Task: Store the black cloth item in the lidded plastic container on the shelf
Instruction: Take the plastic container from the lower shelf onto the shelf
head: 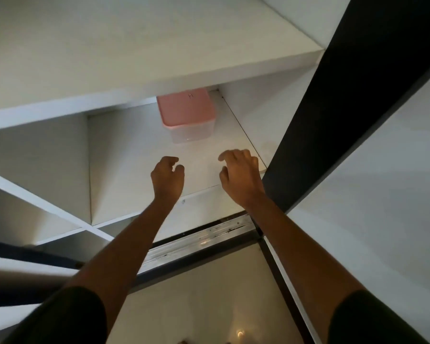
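Pink-lidded clear container upright, closed, on shelf

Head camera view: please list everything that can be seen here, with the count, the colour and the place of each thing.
container: one, clear body, at the back of the shelf compartment, partly under the upper board.
lid: one, pink, closed on the container.
shelf: one, white, its floor bears the container.
upper board: one, white, above the compartment.
door panel: one, dark, at the right.
metal track: one, silver, below the shelf front.
sleeves: two, dark, bottom corners.
left hand: one, empty, fingers loosely curled, over the shelf front.
right hand: one, empty, fingers loosely curled, beside the left.
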